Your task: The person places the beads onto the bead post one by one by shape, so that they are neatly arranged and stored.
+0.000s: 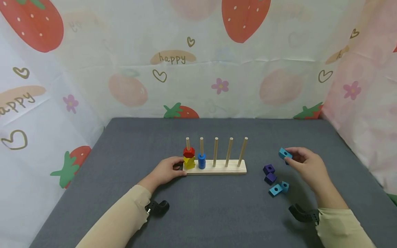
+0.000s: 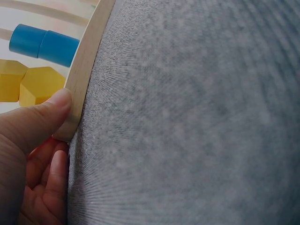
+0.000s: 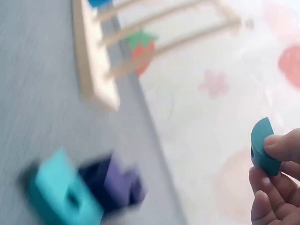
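Observation:
A wooden peg board (image 1: 229,167) with several upright pegs stands on the table. My left hand (image 1: 167,169) grips its left end, the thumb on the front edge in the left wrist view. On the leftmost peg a red block (image 1: 188,152) sits above yellow blocks (image 1: 189,163); blue cylinders (image 2: 58,48) are stacked on the peg beside it. Right of the board, my right hand (image 1: 308,167) pinches a light-blue block (image 3: 263,140) with a rounded side and a hole, raised above the table. The other three pegs are bare.
Below the right hand lie two purple blocks (image 1: 270,178) and two light-blue blocks (image 1: 274,190), close together on the grey table (image 1: 217,213). A printed cloth (image 1: 248,79) with strawberries hangs behind the table and along both sides.

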A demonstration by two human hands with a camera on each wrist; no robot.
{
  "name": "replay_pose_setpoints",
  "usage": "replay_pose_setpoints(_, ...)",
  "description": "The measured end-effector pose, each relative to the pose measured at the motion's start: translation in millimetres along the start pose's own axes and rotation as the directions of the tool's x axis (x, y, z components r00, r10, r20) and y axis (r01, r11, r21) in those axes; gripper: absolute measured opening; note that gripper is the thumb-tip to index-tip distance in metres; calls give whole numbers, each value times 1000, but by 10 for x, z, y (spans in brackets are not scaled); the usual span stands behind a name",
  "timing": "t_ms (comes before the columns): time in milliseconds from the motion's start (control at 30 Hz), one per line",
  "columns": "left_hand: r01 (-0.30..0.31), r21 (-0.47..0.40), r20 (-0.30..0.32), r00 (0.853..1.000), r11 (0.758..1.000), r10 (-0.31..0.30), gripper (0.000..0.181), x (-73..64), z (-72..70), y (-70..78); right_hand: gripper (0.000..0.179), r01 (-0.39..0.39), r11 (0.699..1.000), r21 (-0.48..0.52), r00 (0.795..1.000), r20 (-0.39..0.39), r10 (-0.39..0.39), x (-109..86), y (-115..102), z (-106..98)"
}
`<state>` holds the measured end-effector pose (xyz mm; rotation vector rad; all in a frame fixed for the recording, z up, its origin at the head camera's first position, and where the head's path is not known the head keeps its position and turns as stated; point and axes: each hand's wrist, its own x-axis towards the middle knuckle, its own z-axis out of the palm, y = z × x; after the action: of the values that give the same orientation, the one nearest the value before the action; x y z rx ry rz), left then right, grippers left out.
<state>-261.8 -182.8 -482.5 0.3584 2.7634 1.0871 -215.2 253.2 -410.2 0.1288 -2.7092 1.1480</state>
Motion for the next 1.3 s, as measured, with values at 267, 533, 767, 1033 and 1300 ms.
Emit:
replay_pose_setpoints(267, 5, 1, 2, 1000, 1000, -5, 51, 8, -4, -14, 33, 121, 989, 80, 990, 58, -125, 165, -592, 199)
replay_pose_setpoints(533, 16, 2, 2, 1000, 1000, -16, 52, -5, -1, -4, 27, 208, 964, 166, 968, 107, -227, 325, -1025, 392)
replay_pose_setpoints(767, 0, 0, 3, 1000, 1000, 0, 50, 3, -1, -12, 26, 253, 949, 188, 953, 119, -278, 451, -1271, 574)
replay_pose_setpoints(1033, -10, -13, 4, 1000, 1000, 10, 49, -8, -7, -6, 25, 302, 943, 138, 937, 142, -320, 525, -1406, 708)
replay_pose_setpoints(1300, -15, -10, 3, 1000, 1000, 15, 48, -6, -6, -15, 24, 297, 949, 105, 932, 185, -313, 558, -1454, 760)
